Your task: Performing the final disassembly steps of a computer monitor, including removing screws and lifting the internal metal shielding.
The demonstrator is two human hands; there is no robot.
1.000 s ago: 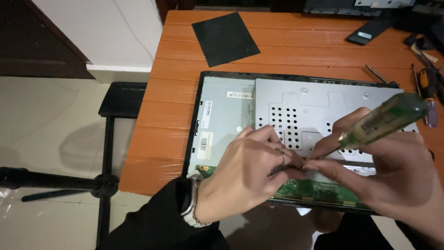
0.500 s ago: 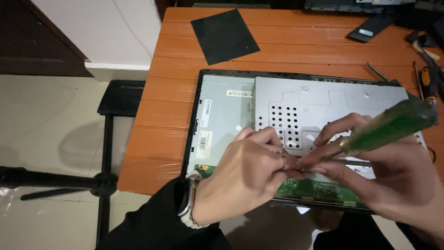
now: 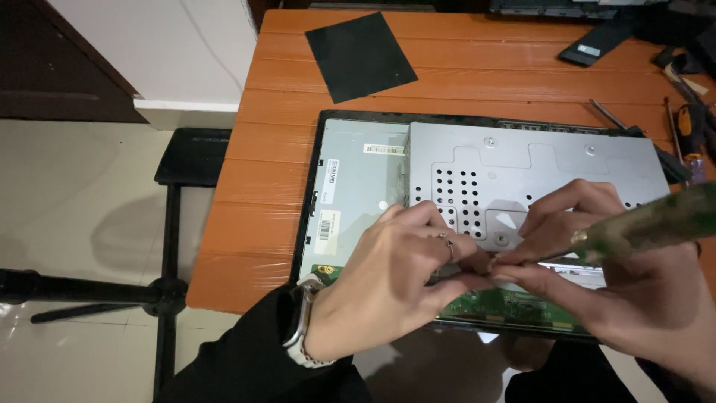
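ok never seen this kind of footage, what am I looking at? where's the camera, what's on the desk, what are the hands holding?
There is no machine here: a person works with two bare hands, filmed by one camera worn on their head and looking down. On the orange wooden table lies a flat display panel, face down, with a perforated grey metal back plate and a green circuit board strip at its near edge. A black square sheet lies farther back, and a few tools sit at the right edge. The right hand holds a screwdriver with a translucent green handle, tip pointed at the panel's near edge. The left hand, with a wristwatch, pinches at the same spot; what it grips is hidden.
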